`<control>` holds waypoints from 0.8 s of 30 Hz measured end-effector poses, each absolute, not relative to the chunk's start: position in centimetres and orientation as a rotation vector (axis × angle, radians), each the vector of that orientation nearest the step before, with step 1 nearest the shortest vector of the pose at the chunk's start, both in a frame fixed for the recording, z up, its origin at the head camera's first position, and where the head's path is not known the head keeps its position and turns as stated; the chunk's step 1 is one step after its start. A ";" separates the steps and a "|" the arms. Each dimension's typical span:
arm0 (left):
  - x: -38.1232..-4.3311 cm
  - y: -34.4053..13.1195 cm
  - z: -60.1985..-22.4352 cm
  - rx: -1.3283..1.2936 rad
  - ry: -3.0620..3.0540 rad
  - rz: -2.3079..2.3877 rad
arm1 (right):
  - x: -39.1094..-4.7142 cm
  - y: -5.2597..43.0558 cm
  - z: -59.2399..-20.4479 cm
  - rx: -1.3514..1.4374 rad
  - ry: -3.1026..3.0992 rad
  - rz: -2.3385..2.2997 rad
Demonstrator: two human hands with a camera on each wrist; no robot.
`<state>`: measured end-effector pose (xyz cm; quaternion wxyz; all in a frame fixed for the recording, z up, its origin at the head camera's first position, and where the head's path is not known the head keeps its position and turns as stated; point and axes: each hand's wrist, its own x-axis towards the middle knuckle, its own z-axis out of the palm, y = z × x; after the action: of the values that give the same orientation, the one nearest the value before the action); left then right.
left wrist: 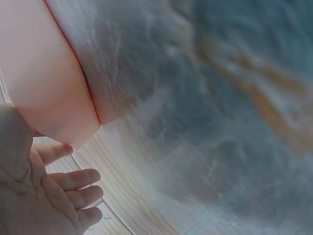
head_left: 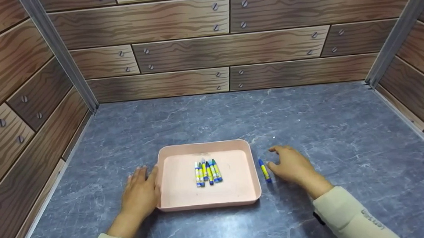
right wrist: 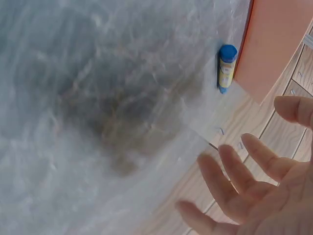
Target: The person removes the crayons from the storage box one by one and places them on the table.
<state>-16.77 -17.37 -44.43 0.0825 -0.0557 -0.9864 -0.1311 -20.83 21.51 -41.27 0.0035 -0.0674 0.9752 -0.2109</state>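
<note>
A shallow pink tray (head_left: 180,198) stands on the table with several crayons (head_left: 208,172) lying side by side inside, most in yellow and blue wrappers. Against its left wall rests my left hand (head_left: 139,197), thumb along the side and fingers extended. The left wrist view shows that hand (left wrist: 44,191) with loose fingers beside the tray's corner. One blue crayon (head_left: 265,171) lies on the table just outside the tray's right wall. My right hand (head_left: 294,165) hovers right of it, thumb and fingers spread and holding nothing. In the right wrist view the crayon (right wrist: 226,68) appears apart from the fingertips (right wrist: 208,164).
The grey-blue marbled table (head_left: 215,118) is enclosed by wood-plank-patterned walls (head_left: 178,54) at the back and both sides. Metal corner posts (head_left: 64,54) stand at the back corners. Tiny white specks (head_left: 274,137) lie on the table beyond the right hand.
</note>
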 end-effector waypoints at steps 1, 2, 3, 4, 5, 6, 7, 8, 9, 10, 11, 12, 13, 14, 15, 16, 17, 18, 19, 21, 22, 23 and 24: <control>-16.7 -17.4 -44.4 -0.164 -2.948 -0.391 | -20.8 21.4 -41.1 -0.212 3.078 -0.624; -16.7 -17.4 -44.4 -0.162 -2.948 -0.389 | -20.8 21.2 -41.0 -0.214 3.099 -0.591; -16.7 -17.5 -44.4 -0.160 -2.950 -0.387 | -20.7 21.0 -40.9 -0.218 3.122 -0.557; -16.7 -17.5 -44.5 -0.157 -2.951 -0.386 | -20.7 20.8 -40.8 -0.224 3.145 -0.521; -16.7 -17.5 -44.5 -0.156 -2.952 -0.386 | -20.6 20.6 -40.8 -0.233 3.166 -0.492; -16.7 -17.6 -44.5 -0.153 -2.954 -0.388 | -20.6 20.4 -40.8 -0.244 3.184 -0.464; -16.7 -17.6 -44.5 -0.150 -2.955 -0.388 | -20.6 20.1 -40.8 -0.256 3.202 -0.435; -16.7 -17.6 -44.5 -0.147 -2.957 -0.388 | -20.6 19.9 -40.8 -0.273 3.221 -0.407; -16.7 -17.6 -44.5 -0.145 -2.960 -0.389 | -20.6 19.7 -40.8 -0.290 3.238 -0.381; -16.7 -17.6 -44.5 -0.144 -2.961 -0.391 | -20.6 19.4 -40.9 -0.306 3.251 -0.365; -16.7 -17.6 -44.5 -0.144 -2.963 -0.391 | -20.6 19.2 -40.9 -0.321 3.264 -0.356; -16.7 -17.6 -44.4 -0.143 -2.964 -0.390 | -20.7 18.9 -41.0 -0.335 3.274 -0.344; -16.7 -17.6 -44.4 -0.144 -2.965 -0.389 | -20.7 18.6 -41.0 -0.353 3.286 -0.333; -16.7 -17.6 -44.4 -0.144 -2.968 -0.390 | -20.7 18.4 -41.1 -0.376 3.299 -0.323; -16.7 -17.6 -44.4 -0.144 -2.967 -0.393 | -20.7 18.1 -41.1 -0.398 3.310 -0.309; -16.7 -17.6 -44.4 -0.144 -2.966 -0.395 | -20.7 17.8 -41.2 -0.418 3.318 -0.295; -16.7 -17.6 -44.4 -0.143 -2.964 -0.395 | -20.7 17.5 -41.2 -0.436 3.321 -0.286; -16.7 -17.6 -44.4 -0.144 -2.962 -0.394 | -20.7 17.2 -41.3 -0.454 3.323 -0.275; -16.8 -17.6 -44.4 -0.145 -2.959 -0.392 | -20.7 16.9 -41.4 -0.469 3.324 -0.266; -16.8 -17.5 -44.5 -0.149 -2.951 -0.386 | -20.6 16.3 -41.5 -0.493 3.322 -0.253; -16.8 -17.5 -44.5 -0.150 -2.949 -0.382 | -20.5 16.0 -41.6 -0.501 3.318 -0.255; -16.9 -17.5 -44.5 -0.152 -2.947 -0.379 | -20.5 15.8 -41.7 -0.509 3.314 -0.251; -16.9 -17.4 -44.5 -0.154 -2.946 -0.377 | -20.5 15.5 -41.8 -0.519 3.315 -0.245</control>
<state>-16.90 -17.41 -44.47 0.0836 -0.0517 -0.9871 -0.1262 -20.49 15.51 -41.84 -0.1110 -0.1534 0.9792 -0.0725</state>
